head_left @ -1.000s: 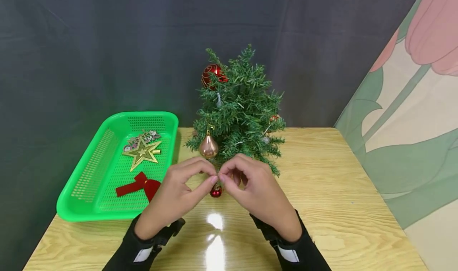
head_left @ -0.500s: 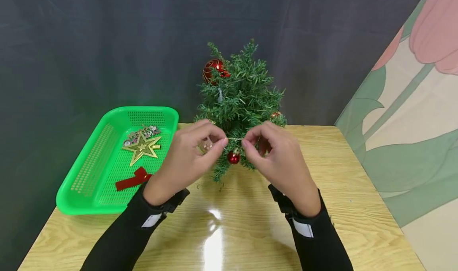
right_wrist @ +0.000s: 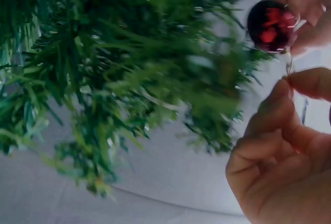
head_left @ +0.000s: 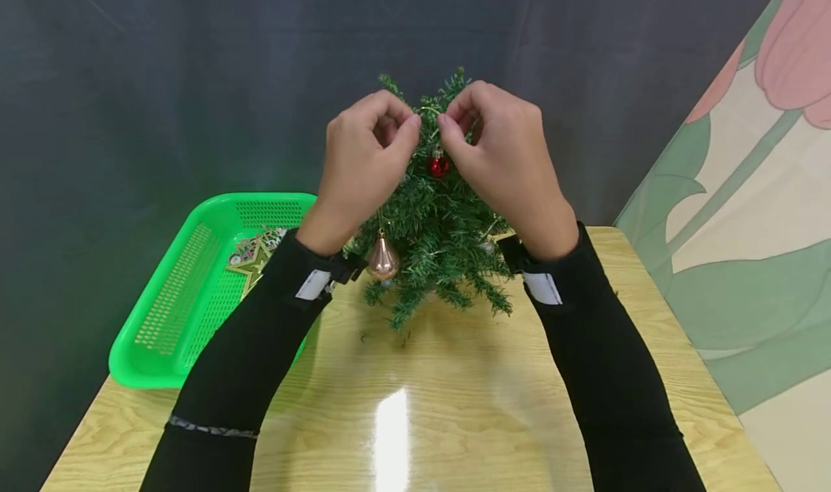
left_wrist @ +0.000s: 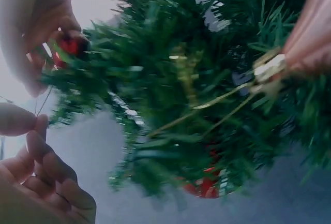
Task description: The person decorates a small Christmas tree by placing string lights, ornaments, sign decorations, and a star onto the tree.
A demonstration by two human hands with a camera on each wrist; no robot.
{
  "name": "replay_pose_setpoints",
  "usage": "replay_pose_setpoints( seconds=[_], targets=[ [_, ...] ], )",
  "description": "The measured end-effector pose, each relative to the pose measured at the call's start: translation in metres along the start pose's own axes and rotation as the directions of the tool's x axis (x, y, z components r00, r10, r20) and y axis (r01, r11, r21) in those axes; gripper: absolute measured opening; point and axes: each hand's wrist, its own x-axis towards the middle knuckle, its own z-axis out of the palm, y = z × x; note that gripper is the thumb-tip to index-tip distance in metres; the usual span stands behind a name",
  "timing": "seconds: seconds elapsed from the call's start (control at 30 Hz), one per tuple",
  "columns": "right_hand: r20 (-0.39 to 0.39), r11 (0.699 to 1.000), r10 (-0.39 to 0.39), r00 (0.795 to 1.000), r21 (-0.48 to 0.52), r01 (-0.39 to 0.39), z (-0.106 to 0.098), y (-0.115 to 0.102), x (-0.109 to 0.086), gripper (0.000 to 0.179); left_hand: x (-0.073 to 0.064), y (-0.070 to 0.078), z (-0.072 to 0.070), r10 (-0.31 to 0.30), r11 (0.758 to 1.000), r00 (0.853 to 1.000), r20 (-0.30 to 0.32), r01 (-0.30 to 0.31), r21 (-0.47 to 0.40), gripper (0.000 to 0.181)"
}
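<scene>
My left hand [head_left: 370, 156] and right hand [head_left: 503, 149] are raised at the upper part of a small artificial Christmas tree [head_left: 435, 218]. Between thumb and forefinger, each hand pinches one side of a thin gold string loop [head_left: 428, 108]. From that loop hangs a small shiny red ball ornament [head_left: 438, 166], in front of the green branches. In the right wrist view the red ball [right_wrist: 271, 26] shows close to the pinching fingertips. Lower on the tree's left side hangs a rose-gold drop-shaped ornament [head_left: 383, 257]. The larger red ball seen before is hidden behind my left hand in the head view.
On the left of the wooden table [head_left: 454, 384] stands a green plastic basket [head_left: 156, 297], partly covered by my left sleeve. It holds a gold star [head_left: 249, 265] and a small lettered ornament [head_left: 247, 245]. A dark curtain [head_left: 195, 81] hangs behind the tree.
Both hands have risen from low in front of the tree to near its top, carrying the red ball by its string. The left forearm now covers the red bow in the basket.
</scene>
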Motion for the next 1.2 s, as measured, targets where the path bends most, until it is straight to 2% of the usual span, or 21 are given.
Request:
replay_pose_setpoints(
  seconds=[0.07,0.2,0.3,0.37,0.43,0.5,0.57,0.63,0.77,0.9,1.0,1.07,1.2],
  targets=[
    [-0.012,0.997,-0.005,1.0,-0.072,0.005,0.005,0.0,0.003,0.022,0.003,-0.005,0.003,-0.054,0.998,0.999,0.006,0.054,-0.028,0.017],
    [-0.043,0.984,-0.022,0.999,-0.177,0.014,0.01,0.001,0.005,0.025,0.007,-0.01,0.004,-0.082,0.991,0.996,0.017,0.084,-0.104,0.022],
    [-0.035,0.986,-0.028,0.999,-0.166,0.022,0.012,0.001,0.009,0.027,0.011,-0.012,0.003,-0.097,0.975,0.995,0.011,0.097,-0.202,0.024],
    [-0.027,0.988,-0.028,0.999,-0.154,0.023,0.012,0.002,0.012,0.027,0.014,-0.013,0.003,-0.116,0.966,0.993,0.019,0.118,-0.23,0.024],
    [-0.027,0.984,-0.023,0.999,-0.174,0.018,0.013,0.003,0.012,0.027,0.015,-0.015,0.003,-0.138,0.965,0.988,0.066,0.149,-0.214,0.024],
    [-0.022,0.973,-0.018,1.0,-0.229,0.013,0.014,0.004,0.01,0.027,0.014,-0.016,0.002,-0.16,0.971,0.979,0.128,0.179,-0.158,0.023],
    [-0.023,0.956,-0.021,1.0,-0.292,0.013,0.015,0.006,0.005,0.027,0.011,-0.018,0.002,-0.165,0.978,0.969,0.185,0.185,-0.099,0.023],
    [-0.031,0.94,-0.028,0.999,-0.34,0.016,0.015,0.007,0.0,0.027,0.007,-0.019,0.0,-0.169,0.981,0.962,0.216,0.185,-0.058,0.021],
    [-0.074,0.927,-0.06,0.995,-0.373,0.028,0.015,0.009,-0.01,0.025,0.001,-0.021,-0.003,-0.153,0.986,0.96,0.237,0.163,-0.024,0.019],
    [-0.1,0.947,-0.088,0.991,-0.318,0.052,0.012,0.01,-0.024,0.022,-0.01,-0.025,-0.015,-0.134,0.991,0.964,0.231,0.136,0.005,0.017],
    [-0.092,0.971,-0.102,0.991,-0.226,0.079,0.008,0.01,-0.039,0.02,-0.025,-0.029,-0.035,-0.137,0.99,0.965,0.225,0.132,0.04,0.017],
    [-0.071,0.984,-0.102,0.992,-0.156,0.089,0.004,0.011,-0.052,0.019,-0.039,-0.033,-0.051,-0.156,0.987,0.96,0.235,0.144,0.069,0.017],
    [-0.029,0.995,-0.091,0.995,-0.039,0.089,-0.001,0.01,-0.082,0.014,-0.067,-0.04,-0.081,-0.196,0.976,0.938,0.287,0.158,0.149,0.017]
  ],
)
